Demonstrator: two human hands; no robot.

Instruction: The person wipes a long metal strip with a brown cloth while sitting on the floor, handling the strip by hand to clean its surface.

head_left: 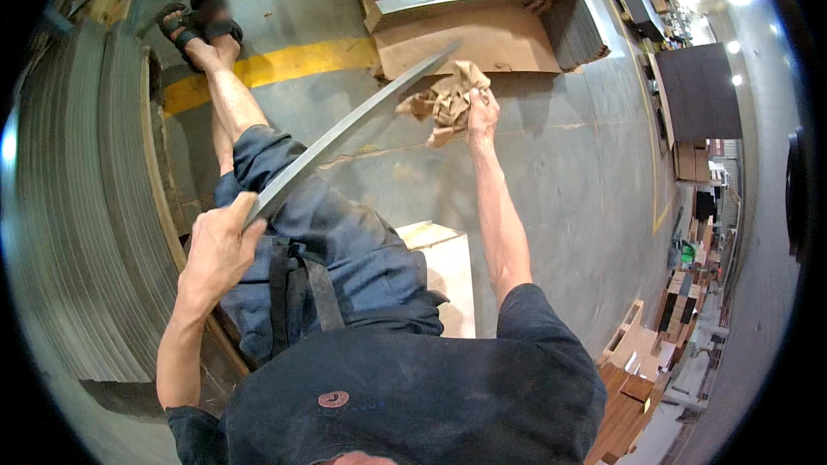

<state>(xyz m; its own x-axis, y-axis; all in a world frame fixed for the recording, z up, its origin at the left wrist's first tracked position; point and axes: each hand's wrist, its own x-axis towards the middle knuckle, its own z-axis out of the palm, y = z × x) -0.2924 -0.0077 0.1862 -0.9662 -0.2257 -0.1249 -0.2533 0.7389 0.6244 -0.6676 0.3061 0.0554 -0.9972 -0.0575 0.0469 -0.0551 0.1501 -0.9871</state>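
My left hand (215,251) is closed around the near end of a long, straight grey metal bar (340,133). The bar slants over my lap, up and to the right, and its far tip hangs by the edge of a cardboard sheet (482,45). A crumpled tan rag (446,105) is bunched in my right hand (482,112), whose arm reaches forward. The rag is close beside the bar's far part; whether they touch, I cannot tell. A second silvery metal bar (457,2) lies on the cardboard beyond.
A tall stack of grey sheets (82,207) stands at my left. Beside me is a pale wooden box (448,271). A yellow stripe (301,60) crosses the grey floor under my outstretched legs. Stacked cardboard (577,30) borders the far bar, and wooden pieces (633,396) lie far right.
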